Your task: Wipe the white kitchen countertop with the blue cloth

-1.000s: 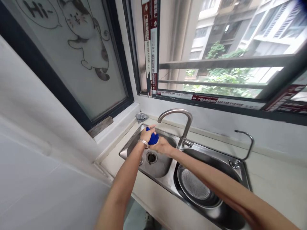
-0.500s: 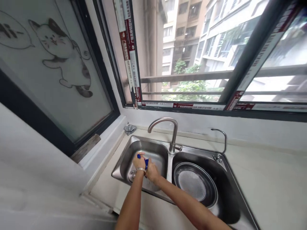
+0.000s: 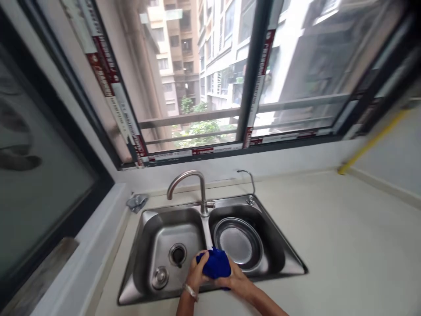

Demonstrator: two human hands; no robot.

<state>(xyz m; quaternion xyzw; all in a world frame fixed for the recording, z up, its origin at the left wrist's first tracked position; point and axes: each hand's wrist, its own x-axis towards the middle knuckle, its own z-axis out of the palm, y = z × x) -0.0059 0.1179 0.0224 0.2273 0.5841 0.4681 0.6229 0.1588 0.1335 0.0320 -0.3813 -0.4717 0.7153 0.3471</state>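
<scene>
A dark blue cloth (image 3: 215, 263), bunched up, is held between both my hands over the front edge of the double sink (image 3: 131, 281). My left hand (image 3: 197, 268) grips its left side, thumb on top, with a bracelet at the wrist. On the other side, my right hand (image 3: 236, 280) has its fingers closed round the cloth. The left basin shows an open drain (image 3: 178, 253) and a round metal strainer plug (image 3: 160, 277) beside it. In the right basin lies a round metal colander (image 3: 237, 243).
A curved faucet (image 3: 187, 175) rises behind the basins, and a thin second spout (image 3: 251, 180) stands farther right. A crumpled grey cloth (image 3: 137, 202) lies at the back left corner. Pale countertop (image 3: 312, 219) extends right, towards a yellow pipe (image 3: 371, 142).
Both hands have come up out of the left basin towards the sink's front edge. The blue cloth, mostly hidden in my fists before, now shows as a larger bundle. The view has turned right.
</scene>
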